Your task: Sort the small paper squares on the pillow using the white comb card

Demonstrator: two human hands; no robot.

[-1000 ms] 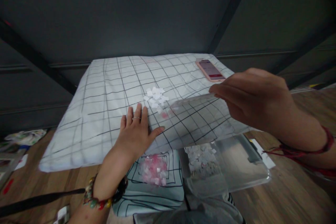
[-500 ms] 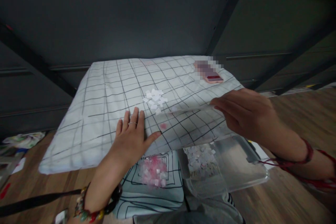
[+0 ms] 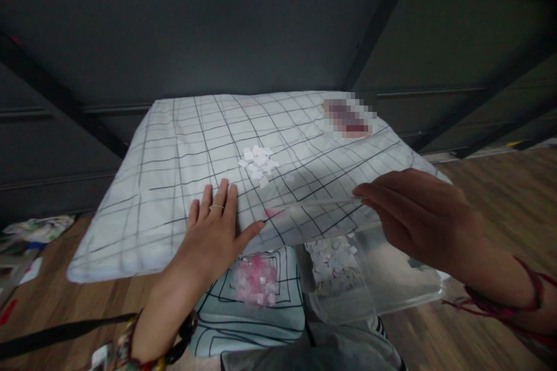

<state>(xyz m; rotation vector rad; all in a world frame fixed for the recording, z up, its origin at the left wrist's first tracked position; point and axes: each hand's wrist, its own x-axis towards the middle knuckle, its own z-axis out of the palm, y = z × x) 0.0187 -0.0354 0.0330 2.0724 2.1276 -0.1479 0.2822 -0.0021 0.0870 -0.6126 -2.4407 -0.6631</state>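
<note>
My left hand (image 3: 217, 226) lies flat with fingers spread on a white tablecloth (image 3: 204, 127) with a black grid. My right hand (image 3: 418, 220) is closed in a pinch on the tablecloth at the right, and a raised fold runs from its fingertips toward the middle. Just beyond my left fingertips sits a small pile of white square pieces (image 3: 257, 163). Near my left thumb a pink spot (image 3: 272, 213) shows on the cloth, partly covered by the fold.
Below the table edge, a pale blue patterned cloth (image 3: 278, 330) bears a heap of pink and clear pieces (image 3: 256, 281). Beside it is a clear plastic box (image 3: 391, 295) with many whitish pieces (image 3: 333, 264). A blurred phone (image 3: 348, 119) rests at the back right. Dark panels (image 3: 217, 29) rise behind.
My right hand has moved toward me and slightly right, drawing the cloth's fold nearer the front edge. The left hand has stayed nearly in place.
</note>
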